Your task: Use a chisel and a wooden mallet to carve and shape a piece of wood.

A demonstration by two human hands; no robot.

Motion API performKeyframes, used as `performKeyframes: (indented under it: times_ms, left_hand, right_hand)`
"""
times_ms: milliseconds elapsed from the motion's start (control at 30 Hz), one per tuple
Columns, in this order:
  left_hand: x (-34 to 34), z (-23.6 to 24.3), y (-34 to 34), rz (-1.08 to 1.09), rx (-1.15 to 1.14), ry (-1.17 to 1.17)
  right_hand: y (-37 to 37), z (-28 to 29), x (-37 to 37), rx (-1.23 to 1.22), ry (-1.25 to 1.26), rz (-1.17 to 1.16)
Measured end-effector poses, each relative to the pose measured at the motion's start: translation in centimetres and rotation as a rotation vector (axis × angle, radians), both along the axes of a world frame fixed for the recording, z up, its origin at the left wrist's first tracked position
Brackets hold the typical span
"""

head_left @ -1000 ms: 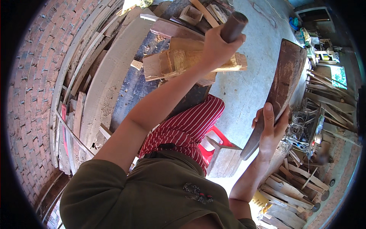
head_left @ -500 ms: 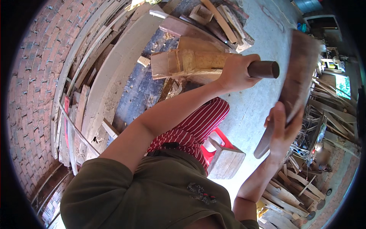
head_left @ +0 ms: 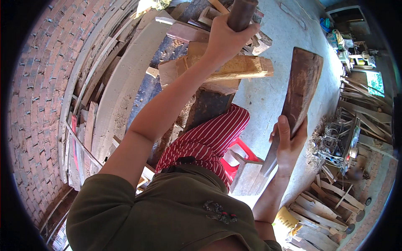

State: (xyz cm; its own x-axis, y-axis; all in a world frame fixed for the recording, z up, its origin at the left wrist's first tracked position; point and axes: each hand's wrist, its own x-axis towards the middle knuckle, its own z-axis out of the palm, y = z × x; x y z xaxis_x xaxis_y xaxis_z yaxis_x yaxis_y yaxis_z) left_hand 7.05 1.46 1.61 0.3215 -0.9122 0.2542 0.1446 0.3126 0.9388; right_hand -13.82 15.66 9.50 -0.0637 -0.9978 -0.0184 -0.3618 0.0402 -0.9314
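Observation:
My left hand (head_left: 228, 39) is raised over the workpiece, fingers wrapped round a thick, dark cylindrical wooden handle (head_left: 243, 16). Whatever lies beyond the handle is hidden by the hand. Just below it sits a yellowish, hollowed wood block (head_left: 247, 67), resting on other wood pieces over a dark support (head_left: 207, 108). On the right, my right hand (head_left: 289, 144) grips a dark brown wooden club (head_left: 302, 83), broad and flat at its upper end and narrowing downward. The club stands tilted, apart from the block and the handle.
Beside my striped trouser leg is a red plastic stool (head_left: 251, 154) with a wooden box (head_left: 245, 178) by it. Long boards (head_left: 130, 83) lean along the brick wall at left. Offcuts (head_left: 190, 32) lie behind the block. Stacked timber (head_left: 314, 207) and clutter fill the right side.
My left hand has lifted up and away from the block, and the handle now points upward. My right hand has shifted left with the club, whose upper end has dropped slightly.

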Motion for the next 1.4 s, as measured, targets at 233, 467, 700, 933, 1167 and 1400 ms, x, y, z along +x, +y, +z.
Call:
performKeyframes:
  times_ms: [233, 467, 700, 933, 1167, 1400]
  left_hand:
    - [-0.9, 0.0, 1.8, -0.020, 0.007, -0.071]
    - [-3.6, -0.4, 3.2, 0.064, -0.142, -0.153]
    - [-4.6, -0.4, 4.4, 0.015, -0.101, -0.234]
    - [-5.0, -1.4, 5.0, 0.046, -0.213, -0.316]
    - [-5.7, -1.1, 5.8, -0.040, -0.229, -0.338]
    - [-5.7, -1.6, 5.5, 0.028, -0.228, -0.313]
  right_hand:
    - [0.1, -1.3, 0.1, 0.088, -0.012, 0.022]
    - [-1.3, 2.7, -0.4, -0.403, 0.024, 0.197]
    - [-2.2, 3.7, 3.6, -0.142, 0.229, 0.079]
    - [-1.4, 3.5, 4.0, -0.163, 0.207, 0.131]
    - [-0.1, 2.3, 2.1, -0.276, 0.102, 0.010]
    - [0.7, 3.9, 2.4, -0.337, -0.013, 0.031]
